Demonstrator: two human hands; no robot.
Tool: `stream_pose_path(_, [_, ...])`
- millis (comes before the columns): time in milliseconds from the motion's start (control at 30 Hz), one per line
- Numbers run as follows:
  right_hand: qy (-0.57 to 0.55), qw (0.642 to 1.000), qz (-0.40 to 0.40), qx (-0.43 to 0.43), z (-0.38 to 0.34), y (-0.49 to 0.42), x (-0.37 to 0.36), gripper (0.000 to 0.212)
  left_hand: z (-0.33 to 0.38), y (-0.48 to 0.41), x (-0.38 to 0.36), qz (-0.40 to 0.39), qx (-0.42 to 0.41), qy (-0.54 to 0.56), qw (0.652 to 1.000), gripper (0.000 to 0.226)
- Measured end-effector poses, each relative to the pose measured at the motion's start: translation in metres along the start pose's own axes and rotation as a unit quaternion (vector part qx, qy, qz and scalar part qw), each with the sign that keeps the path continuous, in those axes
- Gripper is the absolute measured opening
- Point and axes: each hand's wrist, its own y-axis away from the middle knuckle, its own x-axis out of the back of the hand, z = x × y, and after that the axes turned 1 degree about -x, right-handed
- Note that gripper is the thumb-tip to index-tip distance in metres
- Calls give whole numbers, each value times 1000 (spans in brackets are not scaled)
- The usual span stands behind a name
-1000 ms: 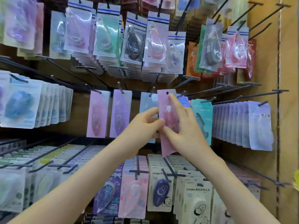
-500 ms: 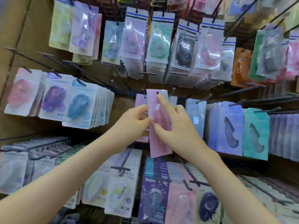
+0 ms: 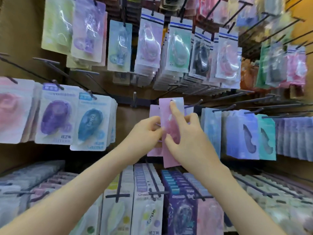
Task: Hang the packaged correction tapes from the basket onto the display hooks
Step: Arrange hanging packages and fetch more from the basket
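The pink pack [image 3: 166,116] is up at the middle row of the display, upright, in front of another pink pack [image 3: 153,114] that already hangs there. Both hands are on it. The left hand [image 3: 145,131] pinches its left edge btwn thumb and curled fingers. The right hand [image 3: 191,139] grips the right side, with its index fingertip [image 3: 172,104] stretched straight up to the hang hole at the top of the card.

Progress, as I judge it: this pack is at the hook but not yet hung, since the hands carry it and the finger sits right at the hole. Lots of stock is already on the wall, e.g. the blue packs [image 3: 211,129] just beside it. Several long hooks [image 3: 245,97] further right look bare at the front, so there's room for more.

Hard to tell: the hook tip for this pack is covered by card and finger, so whether it has entered the hole — can't say. The basket is out of view, so the no. of packs left is unknown. Frame edges are smeared, esp. top right, and the labels aren't readable.
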Motion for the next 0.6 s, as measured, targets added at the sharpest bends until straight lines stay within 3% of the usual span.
stream_pose_path(233, [24, 1000, -17, -3, -1, 1, -16, 81, -11, 0, 9, -2, 17, -28, 999, 15])
stream_pose_path(367, [6, 999, -35, -28, 5, -5, -31, 75, -17, -3, 19, 61, -10, -143, 988, 51])
stream_pose_path(600, [41, 984, -114, -130, 4, -51, -55, 75, -23, 7, 29, 55, 45, -158, 985, 67])
